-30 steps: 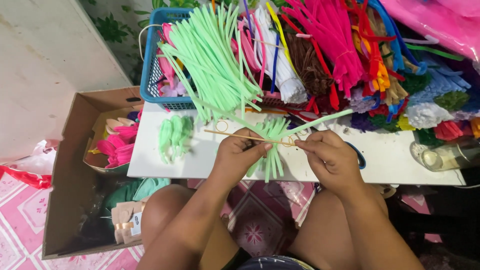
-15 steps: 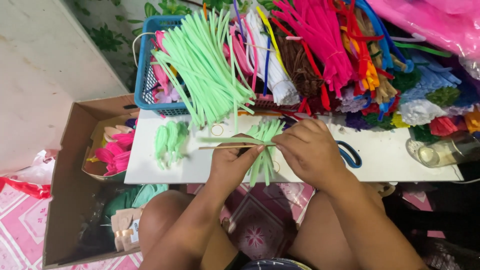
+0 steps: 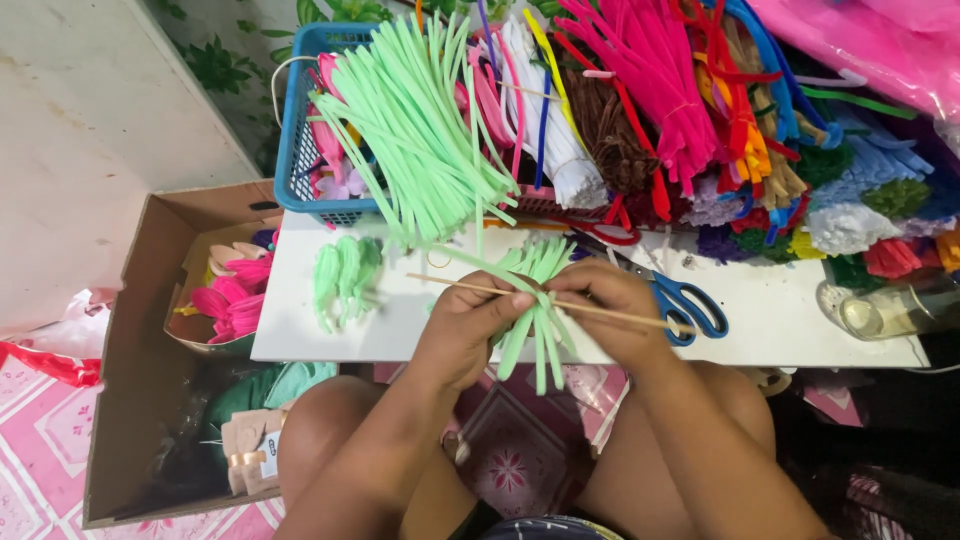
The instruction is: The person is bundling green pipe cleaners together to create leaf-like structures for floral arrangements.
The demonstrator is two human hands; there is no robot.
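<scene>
Two hands are working at the near edge of a white table (image 3: pixel 780 300). The left hand (image 3: pixel 470 330) is pinching one thin wooden stick (image 3: pixel 600 312) together with one bundle of light green pipe cleaners (image 3: pixel 535 320); the right hand (image 3: pixel 610 305) is closing its fingers around the same stick and bundle from 3 o'clock. The single stick is lying nearly level, its long axis running from about 10 o'clock to 4 o'clock, the bare left end pointing past the left thumb and the right end reaching the scissors. The bundle is crossing it, its long axis running roughly 12 to 6 o'clock, with loose ends fanning down off the table edge; the strands are too crowded to count.

One pair of blue-handled scissors (image 3: pixel 690 305) is lying just beside the right hand at 3 o'clock. One small heap of folded green pieces (image 3: pixel 340 275) is resting at 9 o'clock of the left hand. At 12 o'clock, one blue basket (image 3: pixel 300 170) is holding a large sheaf of green pipe cleaners (image 3: pixel 420 130). One cardboard box (image 3: pixel 130 400) is standing at 8 o'clock, and one glass jar (image 3: pixel 880 310) is lying on its side at 3 o'clock.
</scene>
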